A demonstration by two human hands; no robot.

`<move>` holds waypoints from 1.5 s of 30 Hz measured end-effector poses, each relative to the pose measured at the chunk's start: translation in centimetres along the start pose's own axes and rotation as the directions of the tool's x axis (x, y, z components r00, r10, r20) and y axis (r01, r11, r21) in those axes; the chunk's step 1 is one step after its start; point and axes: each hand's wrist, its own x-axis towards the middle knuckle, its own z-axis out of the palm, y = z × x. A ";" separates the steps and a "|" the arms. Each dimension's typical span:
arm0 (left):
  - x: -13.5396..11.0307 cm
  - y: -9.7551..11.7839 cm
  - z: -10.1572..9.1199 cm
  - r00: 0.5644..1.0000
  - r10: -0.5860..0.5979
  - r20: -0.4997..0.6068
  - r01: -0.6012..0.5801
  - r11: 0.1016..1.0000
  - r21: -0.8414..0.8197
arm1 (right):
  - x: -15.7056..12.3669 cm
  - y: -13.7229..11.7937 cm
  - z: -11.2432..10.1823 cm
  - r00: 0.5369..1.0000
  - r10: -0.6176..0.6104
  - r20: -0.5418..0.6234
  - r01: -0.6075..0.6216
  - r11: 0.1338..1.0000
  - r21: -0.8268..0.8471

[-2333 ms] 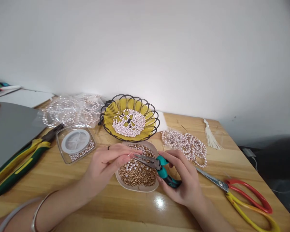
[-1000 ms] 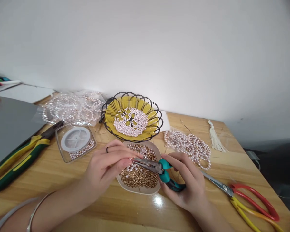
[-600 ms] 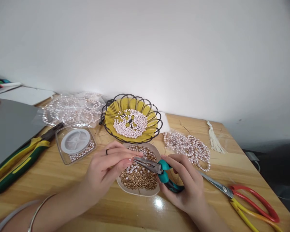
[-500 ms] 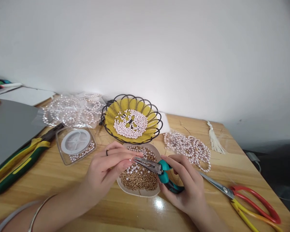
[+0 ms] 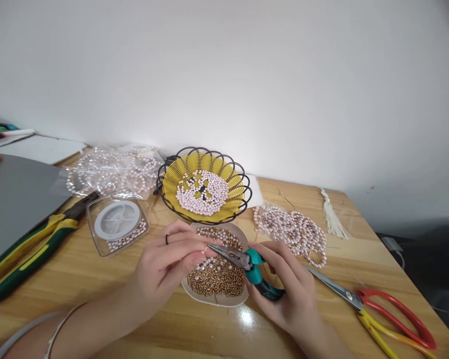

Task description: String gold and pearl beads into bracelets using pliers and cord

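Observation:
My right hand (image 5: 290, 284) is closed around the teal-and-black handles of a pair of needle-nose pliers (image 5: 235, 256). The jaws point left and meet the fingertips of my left hand (image 5: 174, 259). Between that thumb and forefinger I pinch a small pearl bead on thin wire (image 5: 205, 249), with the plier tips touching or very near it; the exact contact is too small to make out. Directly below both hands is a shallow dish (image 5: 200, 299) of gold and white beads, partly covered by the hands and pliers.
Behind the dish stands a yellow basket (image 5: 164, 174) of pinkish beads. Bead strands (image 5: 292, 229), a white tassel (image 5: 333, 217) and scissors (image 5: 359, 299) lie to the right. On the left are bagged beads (image 5: 108, 169), a clear box with a spool (image 5: 117, 219) and green-yellow pliers (image 5: 41, 244).
The plier tips and the left fingertips have shifted very slightly against each other around the bead wire. Both hands otherwise keep their places and their holds.

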 end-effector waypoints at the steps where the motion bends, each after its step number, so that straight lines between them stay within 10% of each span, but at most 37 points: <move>1: 0.0 0.0 0.0 1.000 -0.003 -0.004 0.003 1.000 -0.004 | 0.0 0.0 0.0 1.000 0.003 -0.003 -0.003 1.000 0.002; 31: 0.1 0.3 0.1 1.000 -0.002 -0.015 0.002 0.999 0.038 | 0.0 -0.2 0.0 1.000 -0.018 -0.006 0.018 0.998 -0.060; 45: 0.2 0.2 -0.2 0.987 -0.045 0.154 0.046 0.999 -0.003 | 0.5 -0.7 -0.6 0.999 0.017 0.032 -0.017 1.000 0.010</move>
